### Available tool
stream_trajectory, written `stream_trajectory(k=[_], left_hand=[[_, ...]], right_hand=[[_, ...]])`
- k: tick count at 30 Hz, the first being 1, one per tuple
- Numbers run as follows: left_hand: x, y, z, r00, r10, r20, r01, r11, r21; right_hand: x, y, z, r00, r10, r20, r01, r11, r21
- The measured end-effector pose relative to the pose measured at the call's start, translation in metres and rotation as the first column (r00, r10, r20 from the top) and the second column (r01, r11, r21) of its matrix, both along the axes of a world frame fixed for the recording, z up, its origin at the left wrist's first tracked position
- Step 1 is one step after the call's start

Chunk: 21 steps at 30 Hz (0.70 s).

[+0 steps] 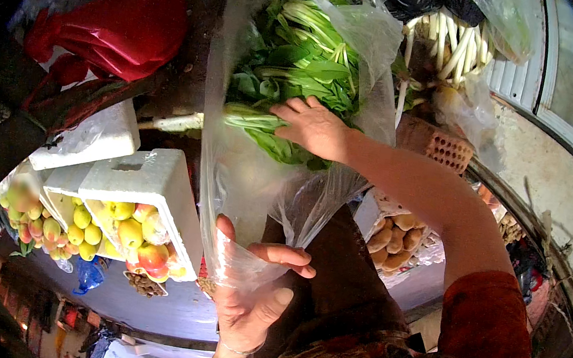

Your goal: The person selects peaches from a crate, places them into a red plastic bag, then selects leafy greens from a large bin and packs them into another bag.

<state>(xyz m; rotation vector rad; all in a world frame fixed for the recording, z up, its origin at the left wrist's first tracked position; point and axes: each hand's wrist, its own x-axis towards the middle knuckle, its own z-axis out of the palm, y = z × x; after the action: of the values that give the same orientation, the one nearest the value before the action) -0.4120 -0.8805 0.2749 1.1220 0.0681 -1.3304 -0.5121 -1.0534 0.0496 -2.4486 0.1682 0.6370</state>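
Observation:
A large clear plastic bag (219, 178) stretches out in front of me, with bunches of leafy greens (314, 62) piled inside its far part. The greens have pale stems and broad leaves. My left hand (248, 295) is at the near end of the bag, its fingers curled around the thin film. Reaching in from the right, my right hand (317, 129) has its fingers closed over a bunch of greens (254, 119) at the near side of the pile. The undersides of that hand's fingers are partly hidden by leaves.
White foam boxes (170, 180) with apples (130, 233) and other fruit stand at left. A red plastic bag (134, 31) lies beyond them. Pale-stemmed scallions (460, 50) lie at the far right. Brown potato-like produce (400, 238) sits in a box beneath my right arm, near a perforated brick (445, 149).

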Motion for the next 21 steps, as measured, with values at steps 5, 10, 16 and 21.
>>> stream_trajectory(k=[5,10,16,21], left_hand=[[0.001,-0.004,-0.005,0.999,0.049,0.023,-0.048,0.999,-0.022],[0.007,0.009,-0.01,0.998,0.0,0.062,-0.001,1.0,0.026],[0.008,0.007,-0.01,0.998,-0.03,0.06,0.028,0.999,0.02],[0.005,0.011,-0.009,0.997,-0.019,0.069,0.017,0.999,0.039]], right_hand=[[0.0,-0.005,0.018,0.979,-0.201,-0.023,0.201,0.952,0.229],[0.001,-0.03,0.04,0.907,-0.42,0.027,0.333,0.755,0.566],[-0.011,-0.051,0.051,0.856,-0.508,-0.093,0.516,0.851,0.1],[0.03,-0.034,0.054,0.869,-0.484,0.1,0.49,0.871,-0.038]])
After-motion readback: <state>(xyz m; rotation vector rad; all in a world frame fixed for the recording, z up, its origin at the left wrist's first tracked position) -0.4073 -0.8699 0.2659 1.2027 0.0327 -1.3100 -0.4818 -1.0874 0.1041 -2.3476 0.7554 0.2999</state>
